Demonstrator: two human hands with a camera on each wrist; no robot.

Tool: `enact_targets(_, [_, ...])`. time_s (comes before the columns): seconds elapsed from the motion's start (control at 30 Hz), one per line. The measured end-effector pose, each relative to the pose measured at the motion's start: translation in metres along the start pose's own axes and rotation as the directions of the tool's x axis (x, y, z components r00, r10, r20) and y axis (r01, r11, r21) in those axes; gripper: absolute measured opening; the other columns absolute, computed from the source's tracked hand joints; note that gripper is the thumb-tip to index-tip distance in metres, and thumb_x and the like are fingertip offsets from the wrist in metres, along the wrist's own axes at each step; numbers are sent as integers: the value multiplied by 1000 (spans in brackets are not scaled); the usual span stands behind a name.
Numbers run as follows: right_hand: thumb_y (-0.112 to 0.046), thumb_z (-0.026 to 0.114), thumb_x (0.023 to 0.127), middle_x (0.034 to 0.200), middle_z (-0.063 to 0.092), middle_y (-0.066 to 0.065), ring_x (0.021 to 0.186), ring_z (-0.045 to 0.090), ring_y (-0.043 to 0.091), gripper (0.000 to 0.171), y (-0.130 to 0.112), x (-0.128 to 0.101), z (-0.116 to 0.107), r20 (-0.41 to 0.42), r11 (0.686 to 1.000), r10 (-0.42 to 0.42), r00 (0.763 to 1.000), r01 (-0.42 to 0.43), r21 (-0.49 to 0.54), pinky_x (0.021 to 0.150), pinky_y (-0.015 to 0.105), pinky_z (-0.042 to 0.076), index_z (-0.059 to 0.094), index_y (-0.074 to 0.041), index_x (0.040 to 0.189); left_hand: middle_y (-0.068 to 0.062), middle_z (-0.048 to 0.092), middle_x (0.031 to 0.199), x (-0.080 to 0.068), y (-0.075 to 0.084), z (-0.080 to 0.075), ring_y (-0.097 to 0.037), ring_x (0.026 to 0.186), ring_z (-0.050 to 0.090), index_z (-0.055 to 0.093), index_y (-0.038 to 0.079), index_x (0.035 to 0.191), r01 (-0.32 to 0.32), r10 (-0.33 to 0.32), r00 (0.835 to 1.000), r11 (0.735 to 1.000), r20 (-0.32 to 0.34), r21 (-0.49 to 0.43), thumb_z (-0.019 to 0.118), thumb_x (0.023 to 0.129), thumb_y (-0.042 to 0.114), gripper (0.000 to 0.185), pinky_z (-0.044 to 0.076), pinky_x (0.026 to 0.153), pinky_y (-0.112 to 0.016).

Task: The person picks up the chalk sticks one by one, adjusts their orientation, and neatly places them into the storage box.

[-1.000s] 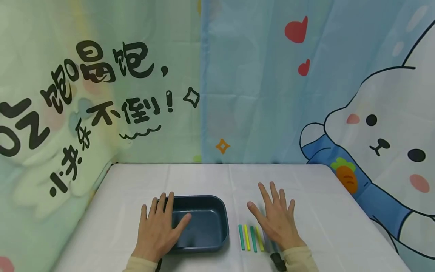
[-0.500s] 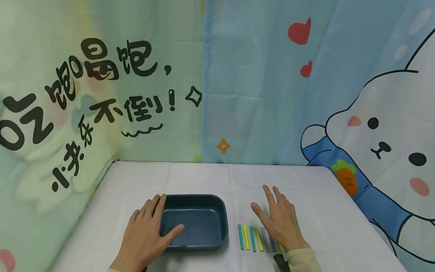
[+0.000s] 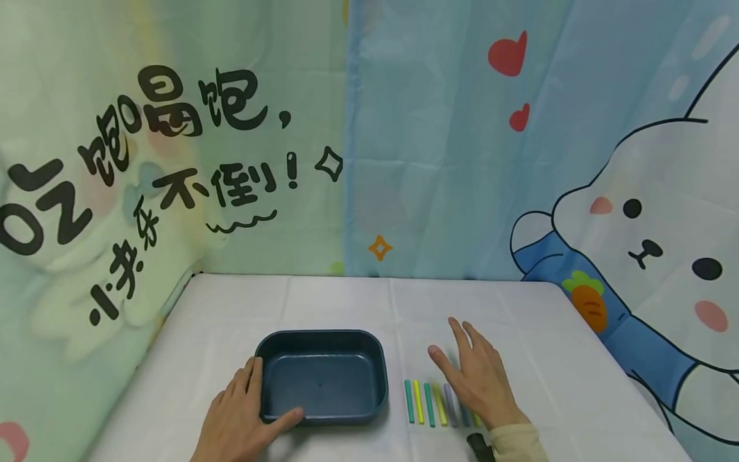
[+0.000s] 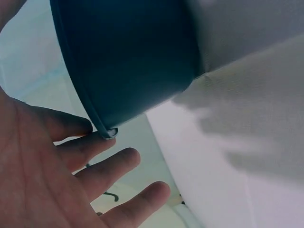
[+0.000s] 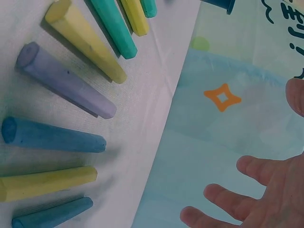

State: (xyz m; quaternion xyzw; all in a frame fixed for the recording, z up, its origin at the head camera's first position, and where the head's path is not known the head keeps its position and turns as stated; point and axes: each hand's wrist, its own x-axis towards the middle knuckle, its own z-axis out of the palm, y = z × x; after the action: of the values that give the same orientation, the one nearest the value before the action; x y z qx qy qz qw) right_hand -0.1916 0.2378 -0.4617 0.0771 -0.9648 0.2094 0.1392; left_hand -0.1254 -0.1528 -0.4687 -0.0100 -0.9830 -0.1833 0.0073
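Observation:
A dark blue rectangular tray [image 3: 320, 385] sits on the white table. My left hand [image 3: 237, 414] is at its left side, fingers at the left rim and thumb by the near edge. In the left wrist view, the fingers of this hand [image 4: 42, 166] are spread, one fingertip meeting the rim of the tray [image 4: 128, 57]. To the right of the tray lies a row of several chalk sticks [image 3: 430, 405]. Over the row's right part hovers my right hand [image 3: 479, 385], fingers extended, holding nothing. The right wrist view shows purple chalk [image 5: 66, 80], blue chalk [image 5: 52, 135] and yellow chalk [image 5: 47, 183] apart from its fingers.
A patterned curtain [image 3: 427, 160] with lettering and a cartoon animal hangs behind and beside the table [image 3: 335, 301]. Below the right wrist a black strap-like piece [image 3: 479, 446] shows. Some chalk is hidden under the right hand in the head view.
My left hand has slid left and toward me, off the tray's inside to its left rim. My right hand has shifted slightly right and nearer to me, uncovering more chalk.

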Motion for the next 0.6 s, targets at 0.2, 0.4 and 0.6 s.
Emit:
enact_targets(0.2, [-58, 45, 104, 152, 36, 34, 134, 39, 56, 80, 2, -2, -7, 78, 996, 63, 995, -67, 54, 106, 71, 33, 33, 0, 156, -30, 35, 156, 1, -1, 2, -45, 137, 42, 27, -9, 155, -1, 1, 1000, 1000, 6, 13, 57, 71, 92, 135, 38, 106, -65])
enact_targets(0.4, [-65, 39, 102, 153, 33, 33, 138, 34, 53, 86, 7, -5, -17, 180, 980, 150, 972, -170, 104, 105, 72, 34, 29, -1, 158, -32, 36, 154, 1, -5, 4, -46, 136, 44, 28, -12, 154, -13, 13, 1000, 1000, -10, 9, 58, 71, 91, 135, 41, 104, -64])
enact_targets(0.6, [-66, 41, 102, 145, 45, 29, 130, 48, 47, 86, 16, -12, -24, 237, 965, 210, 948, -240, 103, 101, 65, 43, 34, 2, 155, -35, 37, 152, 0, -7, 6, -48, 135, 44, 29, -14, 152, 17, -18, 1000, 1000, 24, 5, 57, 72, 91, 135, 41, 103, -64])
